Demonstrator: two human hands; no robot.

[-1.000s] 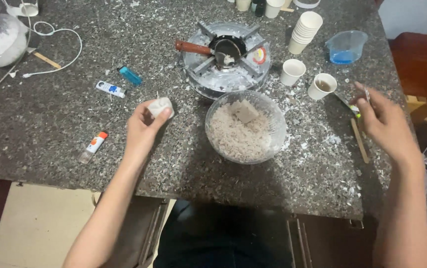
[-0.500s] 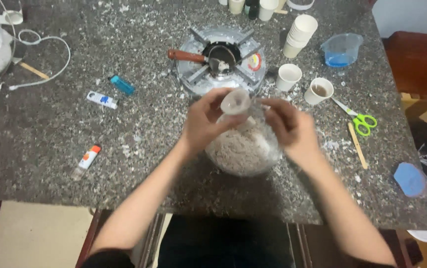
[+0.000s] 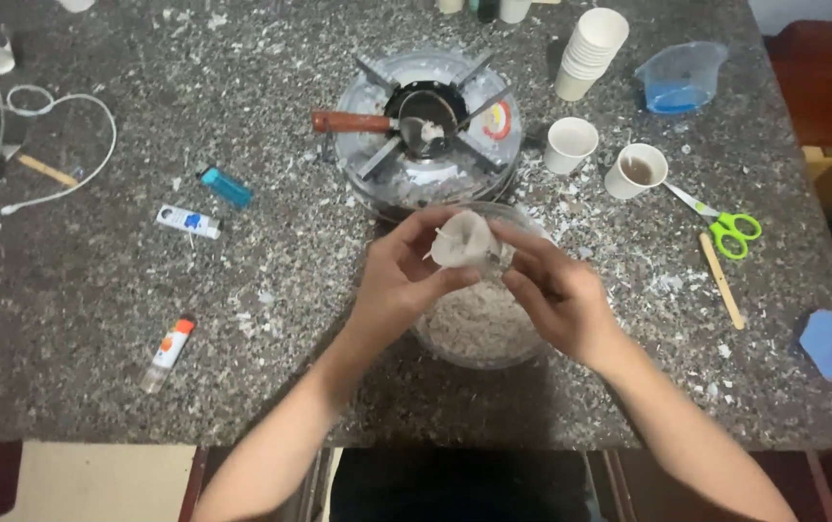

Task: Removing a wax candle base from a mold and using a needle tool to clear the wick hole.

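Both hands are raised over a clear bowl [image 3: 479, 333] full of white wax flakes on the speckled granite counter. My left hand [image 3: 401, 280] holds a small round white wax candle [image 3: 459, 240] from the left side, with a thin wick stick poking out of it. My right hand [image 3: 556, 295] pinches the same candle from the right. The bowl is partly hidden under my hands.
Behind the bowl stands a small stove [image 3: 426, 135] with a little pan and red-brown handle. Paper cups [image 3: 590, 43], a blue-tinted measuring cup [image 3: 679, 77], green scissors [image 3: 725, 227], a wooden stick [image 3: 722, 280], a blue lighter [image 3: 226, 186] and a glue stick [image 3: 167, 353] lie around.
A second ago my hands were apart, the left on the candle by the bowl, the right near the scissors. Both have come together over the bowl, holding the candle.
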